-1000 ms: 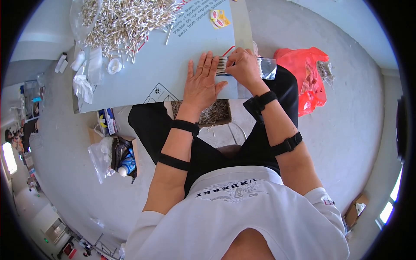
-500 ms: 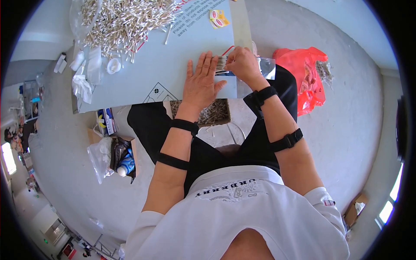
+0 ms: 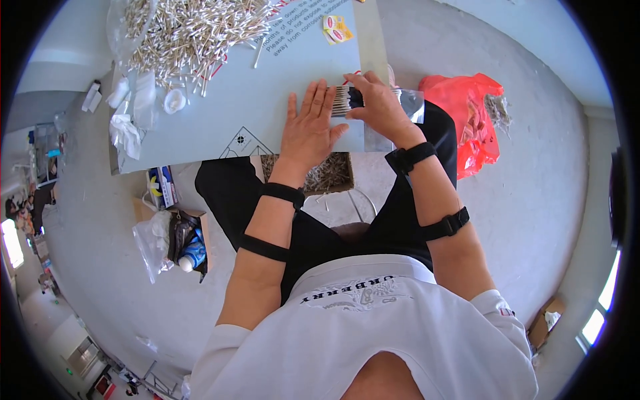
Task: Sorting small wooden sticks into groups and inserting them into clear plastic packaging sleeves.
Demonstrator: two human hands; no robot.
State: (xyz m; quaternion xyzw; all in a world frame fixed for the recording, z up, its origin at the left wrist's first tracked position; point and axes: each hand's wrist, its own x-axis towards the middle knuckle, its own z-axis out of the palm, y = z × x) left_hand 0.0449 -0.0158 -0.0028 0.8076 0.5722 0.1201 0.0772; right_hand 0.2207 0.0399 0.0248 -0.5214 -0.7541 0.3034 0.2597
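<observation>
A small bundle of white-tipped cotton swabs [image 3: 343, 100] lies on the pale grey table [image 3: 220, 120]. My right hand [image 3: 377, 107] is closed around the bundle from the right, over a clear plastic bag [image 3: 410, 103]. My left hand [image 3: 310, 127] lies flat on the table with fingers spread, its fingertips against the left end of the bundle. Both forearms wear black straps.
A big loose heap of cotton swabs [image 3: 193, 30] covers the far left of the table, with crumpled clear plastic [image 3: 127, 127] beside it. A red plastic bag [image 3: 473, 120] lies on the floor at right. A box of swabs [image 3: 327, 173] sits under the table; a carton with bottles [image 3: 187, 243] stands at left.
Both hands stay on the swab bundle; they have shifted only slightly as the fingers press and square it.
</observation>
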